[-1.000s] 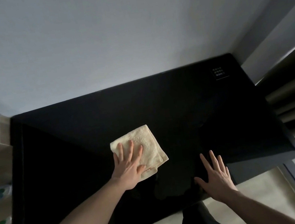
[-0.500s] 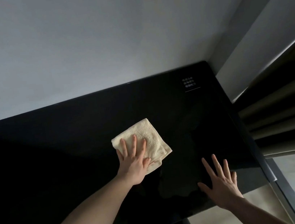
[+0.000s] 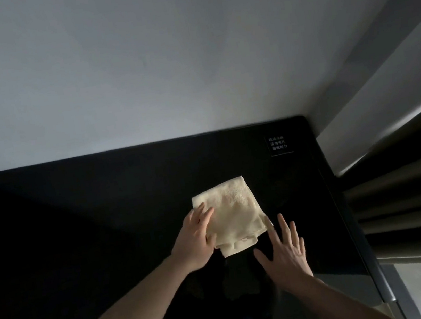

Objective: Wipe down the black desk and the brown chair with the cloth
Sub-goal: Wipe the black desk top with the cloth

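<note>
The cloth (image 3: 235, 216) is a soft, pale yellow one, folded into a thick square. It lies flat on the black desk (image 3: 103, 215), toward the right side of the top and a bit nearer the front edge than the wall.

The left hand (image 3: 197, 238) is on the cloth's left edge. Its fingers lie on top of the cloth, close together and a little bent, and the thumb seems to hook the near edge, so it looks like a light hold and not only a flat press. The right hand (image 3: 284, 253) rests on the bare desk just beside the cloth's near right corner. Its fingers are straight and spread apart, and it holds nothing. One fingertip is very near the cloth, but I cannot tell if it touches.

The desk top is dark and shiny, so I cannot see which parts are already clean. My guess is that the desk wipe is under way, with the cloth now working the right part. The far right corner, where a small label with white writing (image 3: 278, 144) sits, may yet need a wipe, and so may the big dark left side.

The brown chair is not in the picture at all, so that half of the job looks not yet started
</note>
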Demonstrator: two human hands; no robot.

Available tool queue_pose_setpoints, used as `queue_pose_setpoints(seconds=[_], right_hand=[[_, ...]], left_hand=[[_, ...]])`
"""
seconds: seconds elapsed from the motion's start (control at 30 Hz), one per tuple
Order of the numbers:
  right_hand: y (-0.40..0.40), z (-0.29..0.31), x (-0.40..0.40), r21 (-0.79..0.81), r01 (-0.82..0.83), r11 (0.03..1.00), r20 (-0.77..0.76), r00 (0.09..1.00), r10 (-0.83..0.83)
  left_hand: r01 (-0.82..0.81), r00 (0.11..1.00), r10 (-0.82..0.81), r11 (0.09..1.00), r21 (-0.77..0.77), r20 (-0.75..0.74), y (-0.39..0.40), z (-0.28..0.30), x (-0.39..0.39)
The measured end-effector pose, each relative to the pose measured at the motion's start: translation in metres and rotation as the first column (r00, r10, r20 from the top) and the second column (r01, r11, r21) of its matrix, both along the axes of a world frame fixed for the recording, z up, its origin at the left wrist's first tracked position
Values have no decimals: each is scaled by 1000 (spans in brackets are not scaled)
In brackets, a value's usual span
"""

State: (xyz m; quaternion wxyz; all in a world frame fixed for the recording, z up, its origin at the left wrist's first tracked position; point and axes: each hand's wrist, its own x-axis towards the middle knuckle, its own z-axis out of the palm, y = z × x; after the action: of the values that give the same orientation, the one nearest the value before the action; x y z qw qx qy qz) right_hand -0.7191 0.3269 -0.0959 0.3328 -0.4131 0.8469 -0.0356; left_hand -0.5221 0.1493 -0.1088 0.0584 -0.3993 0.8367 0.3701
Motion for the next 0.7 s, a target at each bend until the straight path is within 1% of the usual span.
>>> queue_pose_setpoints(seconds=[0.07,0.1,0.17,0.23,0.3,0.33,0.37,0.43,0.53,0.63,0.7], right_hand=[[-37,6,12,-70,-23,997,9,1000,23],[-56,6,18,-74,-59,996,4,998,59],[-87,3,36,-5,-157,988,-5,988,157],[-108,-3,55,78,-225,971,4,974,225],[-122,-12,68,172,-185,968,22,983,184],[-125,-15,70,213,-145,966,29,989,142],[-126,-17,69,234,-135,963,25,991,133],[-124,-19,60,225,-195,955,7,980,198],[-116,-17,36,166,-241,956,-10,969,246],[-101,-20,-3,174,-332,927,-63,936,347],[-92,-24,-39,162,-355,921,-74,926,370]], left_hand=[[-48,994,50,999,-19,101,8,-6,34],[-50,987,55,998,-36,154,9,-11,51],[-3,971,16,999,-54,238,12,-16,82],[37,960,-22,998,-49,279,19,-17,104],[65,952,-49,997,-44,303,24,-18,114],[78,943,-65,997,-28,326,25,-17,115],[82,935,-72,996,-15,347,26,-17,113],[62,927,-53,998,-10,371,26,-15,103],[-5,907,0,1000,12,421,27,-12,79],[-68,871,34,996,52,489,33,-8,49],[-96,868,56,994,56,494,35,-7,21]])
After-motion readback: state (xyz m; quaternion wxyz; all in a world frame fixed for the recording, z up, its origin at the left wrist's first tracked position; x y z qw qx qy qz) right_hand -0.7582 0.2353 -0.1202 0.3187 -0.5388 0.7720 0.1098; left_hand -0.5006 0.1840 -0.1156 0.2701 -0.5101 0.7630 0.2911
